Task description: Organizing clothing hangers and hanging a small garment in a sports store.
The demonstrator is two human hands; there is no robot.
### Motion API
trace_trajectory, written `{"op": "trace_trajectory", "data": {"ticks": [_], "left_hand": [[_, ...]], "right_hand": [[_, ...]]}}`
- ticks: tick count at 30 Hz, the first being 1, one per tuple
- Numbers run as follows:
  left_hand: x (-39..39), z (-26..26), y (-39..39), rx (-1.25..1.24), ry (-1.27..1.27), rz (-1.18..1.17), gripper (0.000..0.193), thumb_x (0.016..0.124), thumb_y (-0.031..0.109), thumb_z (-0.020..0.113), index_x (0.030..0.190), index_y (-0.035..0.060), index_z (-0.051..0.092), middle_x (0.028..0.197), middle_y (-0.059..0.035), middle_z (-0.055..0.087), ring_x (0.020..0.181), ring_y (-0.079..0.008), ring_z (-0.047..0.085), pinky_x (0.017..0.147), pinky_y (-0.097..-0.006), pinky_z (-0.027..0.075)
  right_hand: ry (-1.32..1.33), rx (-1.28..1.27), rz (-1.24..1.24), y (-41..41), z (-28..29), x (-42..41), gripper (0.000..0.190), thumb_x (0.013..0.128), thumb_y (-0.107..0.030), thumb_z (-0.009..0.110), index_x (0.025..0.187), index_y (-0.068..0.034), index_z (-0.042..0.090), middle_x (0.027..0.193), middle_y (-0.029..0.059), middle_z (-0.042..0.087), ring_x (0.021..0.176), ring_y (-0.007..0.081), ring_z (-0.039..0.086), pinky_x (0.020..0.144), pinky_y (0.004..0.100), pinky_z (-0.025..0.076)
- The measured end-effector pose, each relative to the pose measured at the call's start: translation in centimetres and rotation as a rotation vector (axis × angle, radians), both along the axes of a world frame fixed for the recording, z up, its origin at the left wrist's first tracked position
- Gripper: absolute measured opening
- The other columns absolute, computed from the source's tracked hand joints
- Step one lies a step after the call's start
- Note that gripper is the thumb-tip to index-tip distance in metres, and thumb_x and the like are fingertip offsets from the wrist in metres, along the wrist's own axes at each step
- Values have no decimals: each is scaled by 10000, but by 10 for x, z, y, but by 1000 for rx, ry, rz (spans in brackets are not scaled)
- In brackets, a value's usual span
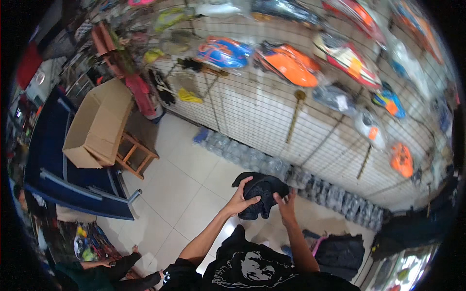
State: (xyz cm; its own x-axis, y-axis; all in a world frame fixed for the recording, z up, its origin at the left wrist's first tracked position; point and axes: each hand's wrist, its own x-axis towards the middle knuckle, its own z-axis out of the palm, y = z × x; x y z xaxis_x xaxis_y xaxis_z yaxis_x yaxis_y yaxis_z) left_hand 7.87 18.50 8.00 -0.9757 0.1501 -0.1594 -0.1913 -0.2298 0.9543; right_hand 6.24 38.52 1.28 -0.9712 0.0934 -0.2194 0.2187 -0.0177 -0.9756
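A black fabric item (pixel 259 191), possibly a soft hat, is held up in front of my chest above the tiled floor. My left hand (pixel 241 201) grips its left side, with the thumb lying across the top and the fingers going round the far edge. On the right edge of the fabric is my right hand (pixel 286 208), its thumb and fingers spread; whether they pinch the cloth is not clear. Folds hide the item's full shape.
A wire grid wall (pixel 255 109) carries plastic-wrapped shoes (pixel 291 65). Along its foot runs a row of wrapped goods (pixel 247 154). To the left are a cardboard box (pixel 98 123), a wooden stool (pixel 136 154) and a blue table (pixel 80 185). Another person (pixel 109 271) sits lower left. A black bag (pixel 340 254) lies right.
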Motion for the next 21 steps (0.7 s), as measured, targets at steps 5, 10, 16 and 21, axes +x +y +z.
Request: {"op": "trace_trajectory", "data": {"ticks": [5,10,16,21], "left_hand": [[-23,-4,-84,-89,-28,147,714,811,88,708,1387,73,286,1185,-139,524,1044,-192,553,884,-298,478],[-38,19,-173,-153,-44,163,822,772,103,739,1420,52,236,1209,-147,527,1093,-209,530,929,-309,448],[-41,15,-293,-379,-13,92,791,718,82,736,1386,28,315,1211,-143,537,1090,-220,528,947,-307,419],[-56,-3,-373,-816,-217,14,678,678,150,755,1281,53,461,1152,-199,561,1046,-305,561,915,-353,449]], "right_hand": [[227,266,413,-106,10,-25,771,855,-291,669,1423,-17,226,1376,198,339,1245,255,385,1029,355,327],[71,-308,652,-188,26,-63,640,887,-242,631,1397,-26,311,1280,131,456,1129,196,473,949,309,400],[215,-43,776,-262,31,-127,528,850,-225,677,1278,-1,465,1190,123,543,1090,191,513,927,303,414],[414,148,857,-321,30,-177,161,853,-166,659,903,-15,632,886,117,642,881,208,600,820,311,449]]}}
